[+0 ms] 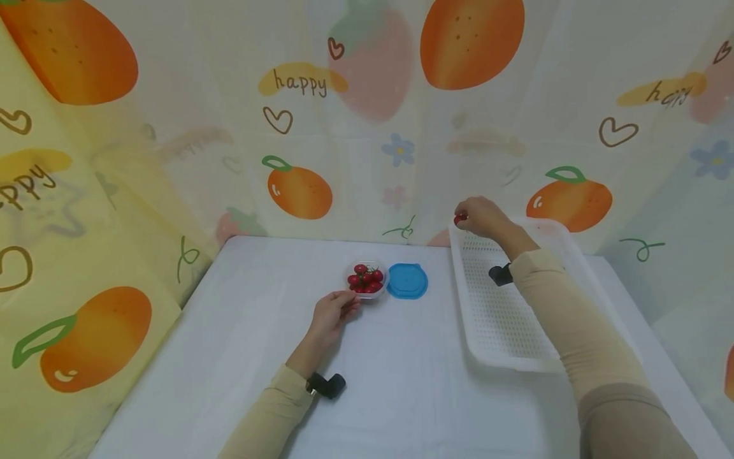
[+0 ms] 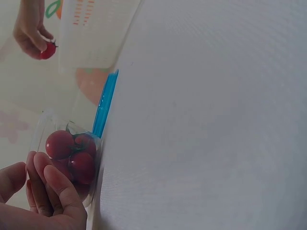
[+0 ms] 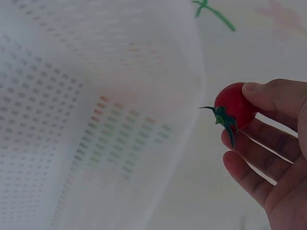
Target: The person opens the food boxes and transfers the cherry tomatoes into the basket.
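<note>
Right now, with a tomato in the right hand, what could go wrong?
The right hand pinches one tomato near the white basket's rim; it might slip and drop outside the basket.

The left hand is right by the clear container; a nudge could tip it, and with the blue lid off, tomatoes might spill.

Right arm [image 1: 579, 319] extended forward, right hand [image 1: 482, 215] pinching — thumb [image 3: 276, 96] opposite fingers [image 3: 242, 170], left arm [image 1: 269, 408] outstretched too, left hand [image 1: 332, 313] relaxed — its thumb apart from gently bent fingers.
</note>
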